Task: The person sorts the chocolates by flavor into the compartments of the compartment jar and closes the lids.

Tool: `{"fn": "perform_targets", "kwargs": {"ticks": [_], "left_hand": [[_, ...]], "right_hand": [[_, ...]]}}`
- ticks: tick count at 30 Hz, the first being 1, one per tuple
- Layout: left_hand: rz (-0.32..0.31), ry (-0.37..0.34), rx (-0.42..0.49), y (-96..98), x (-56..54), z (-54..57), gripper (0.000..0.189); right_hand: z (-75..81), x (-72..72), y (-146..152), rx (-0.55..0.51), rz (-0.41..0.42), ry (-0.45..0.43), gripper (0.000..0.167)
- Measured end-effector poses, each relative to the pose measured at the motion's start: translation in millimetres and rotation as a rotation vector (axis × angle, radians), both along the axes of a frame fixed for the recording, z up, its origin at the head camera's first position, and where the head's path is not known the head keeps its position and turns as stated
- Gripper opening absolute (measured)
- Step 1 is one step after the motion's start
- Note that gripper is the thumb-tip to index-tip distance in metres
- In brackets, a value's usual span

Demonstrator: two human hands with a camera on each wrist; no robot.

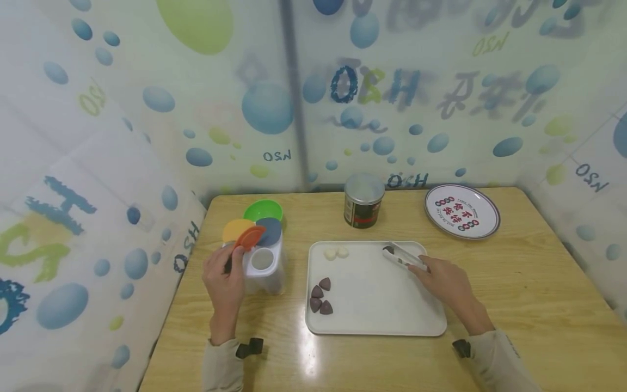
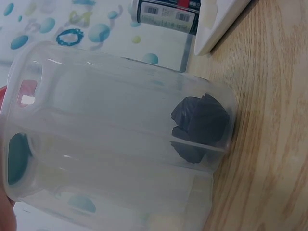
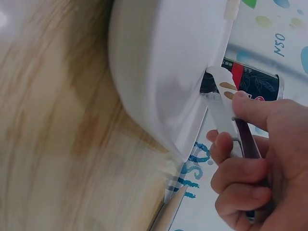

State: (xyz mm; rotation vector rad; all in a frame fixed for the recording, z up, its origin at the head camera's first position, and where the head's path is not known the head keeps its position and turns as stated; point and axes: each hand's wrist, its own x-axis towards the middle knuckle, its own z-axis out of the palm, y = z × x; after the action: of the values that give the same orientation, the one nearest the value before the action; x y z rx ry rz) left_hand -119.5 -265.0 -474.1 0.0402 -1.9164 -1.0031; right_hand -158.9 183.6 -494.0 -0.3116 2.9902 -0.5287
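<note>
My left hand [image 1: 223, 275] pinches an orange lid [image 1: 251, 238] between thumb and fingers, tilted over a translucent container [image 1: 266, 280] with compartments. Beside the lid is an uncovered round opening [image 1: 262, 259]; yellow [image 1: 237, 228] and blue [image 1: 270, 232] lids cover other parts. Several dark pieces [image 2: 199, 125] lie at the container's bottom in the left wrist view. My right hand [image 1: 448, 280] grips metal tongs [image 1: 404, 258]. Their tips are around a dark piece [image 1: 388, 250] at the upper right of a white tray [image 1: 374, 294].
Several dark brown triangular pieces [image 1: 317, 292] sit at the tray's left, with pale pieces [image 1: 336, 253] above them. Behind the tray stands a tin [image 1: 364, 201]. A printed plate [image 1: 462, 211] lies at the back right, and a green bowl [image 1: 264, 208] is behind the container.
</note>
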Motion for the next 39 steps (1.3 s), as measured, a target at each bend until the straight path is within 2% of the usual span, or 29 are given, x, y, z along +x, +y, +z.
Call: {"fn": "perform_targets", "kwargs": {"ticks": [10, 16, 21, 28, 39], "left_hand": [[-0.005, -0.009, 0.009, 0.6, 2.0, 2.0, 0.01], [-0.018, 0.006, 0.002, 0.6, 1.5, 2.4, 0.01], [-0.022, 0.0, -0.003, 0.6, 1.4, 1.5, 0.01], [-0.017, -0.01, 0.002, 0.9, 1.2, 1.1, 0.011], [-0.03, 0.004, 0.003, -1.0, 1.0, 0.5, 0.012]], "right_hand": [[3.2, 1.1, 5.7, -0.022, 0.012, 0.031, 0.046], [3.2, 0.6, 3.4, -0.018, 0.007, -0.02, 0.055], [-0.2, -1.5, -0.8, -0.019, 0.005, -0.068, 0.054], [-4.2, -2.4, -0.9, -0.021, 0.018, -0.039, 0.051], [9.7, 1.7, 2.2, -0.068, 0.007, 0.014, 0.051]]}}
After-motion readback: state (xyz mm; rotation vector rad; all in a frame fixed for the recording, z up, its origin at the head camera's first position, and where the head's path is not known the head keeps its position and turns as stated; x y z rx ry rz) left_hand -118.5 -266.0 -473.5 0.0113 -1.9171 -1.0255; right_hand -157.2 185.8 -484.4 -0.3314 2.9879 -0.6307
